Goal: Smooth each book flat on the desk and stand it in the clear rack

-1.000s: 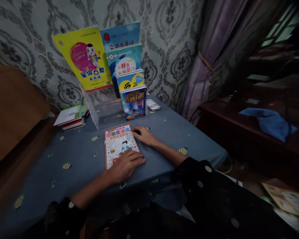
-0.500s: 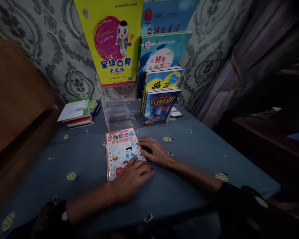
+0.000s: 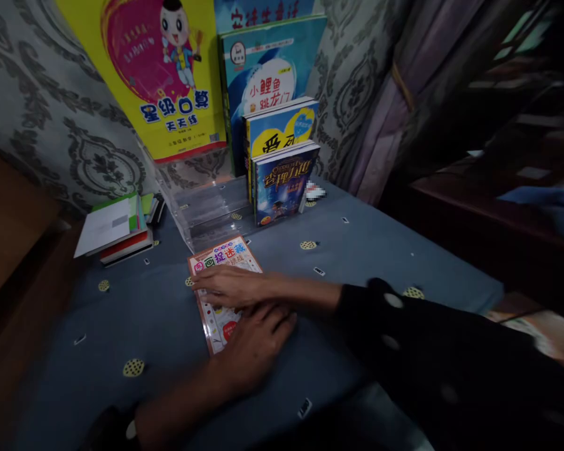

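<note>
1 orange-bordered book (image 3: 217,321), flat, with multicoloured title characters (image 3: 220,255)

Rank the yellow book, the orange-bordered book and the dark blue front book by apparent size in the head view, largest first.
1. Yellow book, even cut off by the frame.
2. Orange-bordered book, judged by outline: the left hand and right hand partly cover it.
3. Dark blue front book.

Right hand (image 3: 232,287) spans a book (image 3: 219,255); left hand (image 3: 254,347) adjoins.
</note>
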A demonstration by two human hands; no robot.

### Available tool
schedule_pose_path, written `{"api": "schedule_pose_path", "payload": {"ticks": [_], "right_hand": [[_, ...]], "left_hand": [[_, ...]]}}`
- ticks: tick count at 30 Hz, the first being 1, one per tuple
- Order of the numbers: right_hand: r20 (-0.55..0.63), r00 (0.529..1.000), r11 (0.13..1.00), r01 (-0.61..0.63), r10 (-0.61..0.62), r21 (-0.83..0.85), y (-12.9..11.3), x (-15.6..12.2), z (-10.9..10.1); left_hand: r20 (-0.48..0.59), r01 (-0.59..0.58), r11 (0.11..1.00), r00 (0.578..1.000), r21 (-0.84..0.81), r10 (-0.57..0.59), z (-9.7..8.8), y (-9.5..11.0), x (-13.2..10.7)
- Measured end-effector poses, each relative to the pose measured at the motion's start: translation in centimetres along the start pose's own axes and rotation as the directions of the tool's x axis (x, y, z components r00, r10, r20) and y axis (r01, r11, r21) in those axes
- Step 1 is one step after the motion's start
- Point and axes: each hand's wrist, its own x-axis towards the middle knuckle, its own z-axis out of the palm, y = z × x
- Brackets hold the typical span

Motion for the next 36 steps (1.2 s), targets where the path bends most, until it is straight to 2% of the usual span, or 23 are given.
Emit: {"api": "schedule_pose_path", "payload": {"ticks": [3,6,9,13,16,20,28,32,36], "right_hand": [[0.069,0.997,0.997,-0.016,0.021,-0.073,1.2,3.2,1.7],[0.073,0.997,0.993,-0.002,0.011,-0.117,2.9,3.5,2.1],[0.040,0.998,0.994,-0.043,0.047,-0.097,4.6,1.5,1.0],[-0.020,0.977,0.973,-0.213,0.212,-0.090,6.6,-2.2,-0.8],[-0.061,0.960,0.957,-0.278,0.274,-0.085,7.4,-4.1,-1.2],[-0.101,0.948,0.945,-0.312,0.302,-0.102,7.3,-4.7,-0.8],[-0.094,0.940,0.920,-0.341,0.329,-0.191,6.9,-4.5,-0.4],[-0.122,0.939,0.917,-0.340,0.320,-0.210,6.2,-5.6,0.0],[-0.116,0.952,0.930,-0.301,0.282,-0.211,4.5,-7.2,0.0]], "left_hand": [[-0.028,0.003,1.000,1.000,-0.014,-0.003,0.3,-0.2,0.0],[-0.048,0.001,0.999,0.999,-0.041,-0.003,0.8,-0.3,-0.1],[-0.043,0.002,0.998,0.999,-0.064,-0.005,1.0,-0.4,-0.2],[-0.018,0.016,0.997,1.000,-0.075,-0.018,0.7,-0.4,-0.3],[-0.012,0.019,0.996,1.000,-0.087,-0.020,0.4,-0.3,-0.3],[-0.025,0.031,0.995,0.999,-0.092,-0.033,0.4,-0.2,-0.3],[-0.037,0.003,0.995,0.999,-0.098,-0.007,0.5,-0.4,-0.4],[-0.020,0.002,0.995,1.000,-0.101,-0.004,0.4,-0.6,-0.3],[-0.033,-0.013,0.995,0.999,-0.096,0.010,0.0,-0.5,-0.3]]}}
